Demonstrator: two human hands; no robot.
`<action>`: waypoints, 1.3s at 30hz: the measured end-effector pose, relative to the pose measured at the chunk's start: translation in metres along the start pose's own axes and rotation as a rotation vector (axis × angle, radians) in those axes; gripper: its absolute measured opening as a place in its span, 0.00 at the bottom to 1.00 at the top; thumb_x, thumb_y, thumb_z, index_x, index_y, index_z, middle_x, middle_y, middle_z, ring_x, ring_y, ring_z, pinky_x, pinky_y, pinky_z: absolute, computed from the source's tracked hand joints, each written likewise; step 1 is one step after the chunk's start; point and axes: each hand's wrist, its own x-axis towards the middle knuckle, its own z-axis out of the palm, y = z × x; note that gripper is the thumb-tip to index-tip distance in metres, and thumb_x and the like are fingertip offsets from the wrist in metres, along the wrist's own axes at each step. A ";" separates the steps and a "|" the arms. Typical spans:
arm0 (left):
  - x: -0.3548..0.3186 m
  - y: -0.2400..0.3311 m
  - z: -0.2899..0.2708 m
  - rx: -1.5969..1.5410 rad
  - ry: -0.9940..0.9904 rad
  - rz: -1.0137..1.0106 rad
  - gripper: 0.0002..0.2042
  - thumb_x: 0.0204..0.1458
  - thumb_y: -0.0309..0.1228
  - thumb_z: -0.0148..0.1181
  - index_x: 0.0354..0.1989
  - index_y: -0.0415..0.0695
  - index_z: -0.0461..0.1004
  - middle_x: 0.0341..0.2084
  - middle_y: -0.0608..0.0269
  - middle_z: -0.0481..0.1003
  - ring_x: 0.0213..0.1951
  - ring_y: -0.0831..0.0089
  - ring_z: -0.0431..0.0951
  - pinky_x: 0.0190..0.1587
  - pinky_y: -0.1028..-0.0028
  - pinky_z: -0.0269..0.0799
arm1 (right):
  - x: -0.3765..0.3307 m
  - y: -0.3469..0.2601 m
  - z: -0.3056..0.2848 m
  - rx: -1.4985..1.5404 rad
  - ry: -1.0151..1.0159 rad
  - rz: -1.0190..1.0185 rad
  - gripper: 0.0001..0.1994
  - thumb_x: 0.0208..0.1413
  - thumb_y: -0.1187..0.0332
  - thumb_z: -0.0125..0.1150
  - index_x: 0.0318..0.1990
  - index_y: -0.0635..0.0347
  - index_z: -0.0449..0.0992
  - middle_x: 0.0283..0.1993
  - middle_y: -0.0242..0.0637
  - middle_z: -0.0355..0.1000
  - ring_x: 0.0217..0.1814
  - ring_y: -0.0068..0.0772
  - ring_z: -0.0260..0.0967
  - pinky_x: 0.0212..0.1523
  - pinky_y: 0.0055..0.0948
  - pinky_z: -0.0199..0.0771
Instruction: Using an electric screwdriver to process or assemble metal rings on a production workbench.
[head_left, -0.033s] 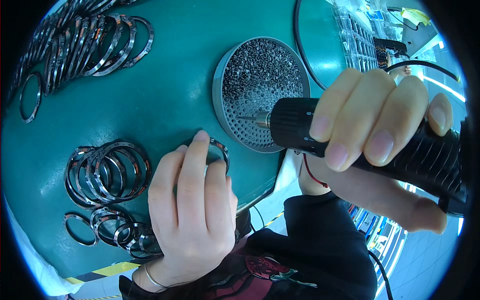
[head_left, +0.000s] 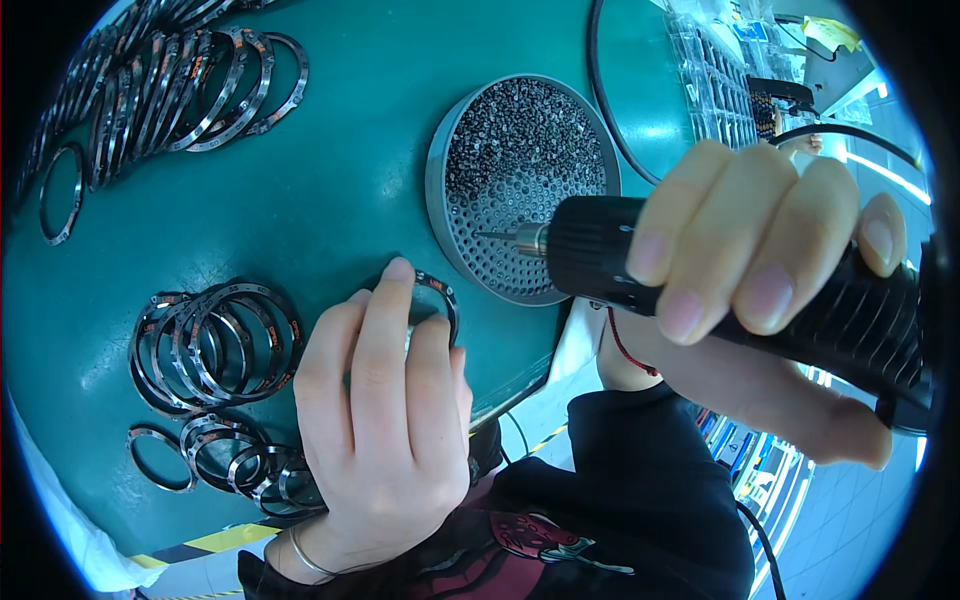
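Observation:
My left hand lies flat on the green table, fingers pressing down a metal ring that is mostly hidden beneath them. My right hand grips a black electric screwdriver; its thin bit points left over a round grey tray of small screws, just right of the held ring.
A pile of overlapping metal rings lies left of my left hand, with more rings below it. A long row of rings runs along the far left. A black cable curves past the tray. Clear compartment boxes stand at the back right.

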 end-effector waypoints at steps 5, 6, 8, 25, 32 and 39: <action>0.001 0.000 0.000 -0.027 0.023 -0.005 0.09 0.55 0.26 0.58 0.32 0.30 0.74 0.41 0.44 0.75 0.40 0.54 0.74 0.40 0.66 0.75 | -0.006 -0.012 0.011 0.143 0.146 -0.104 0.36 0.50 0.43 0.65 0.51 0.68 0.61 0.35 0.37 0.68 0.23 0.28 0.68 0.21 0.27 0.70; 0.001 -0.002 -0.001 -0.020 0.020 -0.010 0.09 0.55 0.26 0.58 0.32 0.30 0.74 0.41 0.44 0.75 0.40 0.54 0.74 0.40 0.66 0.75 | -0.009 -0.025 0.018 -0.051 0.188 0.018 0.37 0.51 0.42 0.64 0.51 0.69 0.60 0.35 0.38 0.67 0.22 0.28 0.68 0.19 0.26 0.72; 0.000 -0.001 -0.002 -0.025 0.013 0.000 0.09 0.55 0.26 0.57 0.32 0.29 0.74 0.41 0.43 0.75 0.40 0.54 0.74 0.40 0.66 0.75 | -0.004 -0.004 0.024 0.025 0.133 -0.057 0.37 0.52 0.42 0.63 0.52 0.69 0.60 0.36 0.38 0.67 0.22 0.28 0.68 0.20 0.26 0.73; 0.002 0.007 -0.002 0.017 0.013 -0.034 0.07 0.52 0.23 0.58 0.36 0.30 0.73 0.44 0.44 0.74 0.42 0.52 0.74 0.43 0.63 0.74 | 0.003 0.010 0.022 0.159 0.068 -0.123 0.37 0.54 0.41 0.60 0.54 0.66 0.58 0.35 0.38 0.67 0.25 0.30 0.69 0.24 0.28 0.73; 0.017 -0.007 -0.007 0.196 0.044 -0.193 0.13 0.59 0.31 0.53 0.49 0.37 0.69 0.61 0.43 0.61 0.60 0.44 0.63 0.56 0.55 0.66 | -0.003 -0.002 -0.008 0.065 0.134 -0.088 0.43 0.48 0.31 0.58 0.54 0.66 0.64 0.35 0.37 0.67 0.26 0.30 0.69 0.26 0.31 0.70; 0.004 0.005 -0.054 0.764 -0.149 -0.339 0.16 0.58 0.47 0.54 0.34 0.45 0.74 0.61 0.56 0.65 0.59 0.49 0.64 0.57 0.58 0.59 | 0.008 0.004 0.002 0.044 0.001 -0.060 0.44 0.48 0.32 0.58 0.56 0.66 0.62 0.35 0.38 0.67 0.26 0.30 0.69 0.25 0.31 0.70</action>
